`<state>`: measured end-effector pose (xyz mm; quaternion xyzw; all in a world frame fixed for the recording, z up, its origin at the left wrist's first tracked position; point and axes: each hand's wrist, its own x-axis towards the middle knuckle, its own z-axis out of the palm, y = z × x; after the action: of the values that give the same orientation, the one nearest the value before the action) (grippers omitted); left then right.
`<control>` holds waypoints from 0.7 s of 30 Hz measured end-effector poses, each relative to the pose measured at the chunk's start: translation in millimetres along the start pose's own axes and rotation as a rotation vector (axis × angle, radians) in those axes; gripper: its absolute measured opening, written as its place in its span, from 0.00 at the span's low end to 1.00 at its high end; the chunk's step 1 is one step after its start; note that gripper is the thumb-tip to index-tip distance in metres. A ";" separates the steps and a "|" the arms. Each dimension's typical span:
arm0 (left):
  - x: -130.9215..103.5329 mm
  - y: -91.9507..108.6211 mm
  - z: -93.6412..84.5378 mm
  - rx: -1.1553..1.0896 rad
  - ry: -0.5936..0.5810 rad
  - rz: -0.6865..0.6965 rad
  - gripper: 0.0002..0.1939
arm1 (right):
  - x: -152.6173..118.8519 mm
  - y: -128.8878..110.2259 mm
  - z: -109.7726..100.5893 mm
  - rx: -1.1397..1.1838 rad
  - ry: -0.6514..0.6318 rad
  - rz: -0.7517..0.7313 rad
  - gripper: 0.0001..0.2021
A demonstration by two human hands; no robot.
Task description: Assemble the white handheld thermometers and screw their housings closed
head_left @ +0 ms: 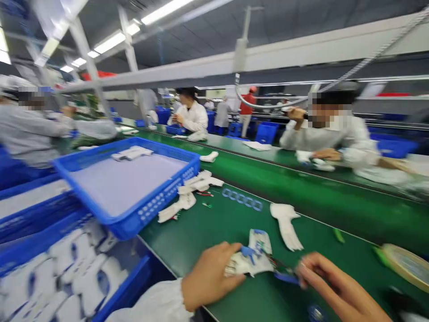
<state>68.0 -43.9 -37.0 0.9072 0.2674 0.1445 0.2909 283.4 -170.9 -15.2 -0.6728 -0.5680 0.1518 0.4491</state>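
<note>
Head view, left to right. Blue crate (130,284): filled with white shells (89,273), apparently stored within left-side reach. Blue tray (161,199): set on the table (191,239), one shell kept inside. Left hand (212,275): fingers clamped on an open white housing (263,266), lying on the table, presumably steadied so its inside stays exposed. Loose shell (286,226): laid just beyond. Right hand (335,284): fingers drawn together beside a blue part (286,278); whether it is pinched cannot be told through blur. Round roll (400,272): placed far right, seemingly aside.
</note>
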 end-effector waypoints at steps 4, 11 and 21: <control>-2.4 2.5 -4.9 -0.131 -0.065 -0.106 0.28 | -2.0 -5.3 -9.7 -0.157 -0.006 0.129 0.11; -6.2 10.7 9.6 -0.056 -0.082 -0.149 0.30 | -1.2 -17.7 16.3 -0.529 -0.019 -0.013 0.07; -7.9 6.1 18.4 0.440 0.228 0.206 0.24 | 30.1 -28.0 38.5 -0.418 -0.007 0.116 0.07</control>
<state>71.7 -60.9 -48.6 0.9488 0.2297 0.2132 0.0385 247.6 -128.5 -5.5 -0.7822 -0.5492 0.0587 0.2882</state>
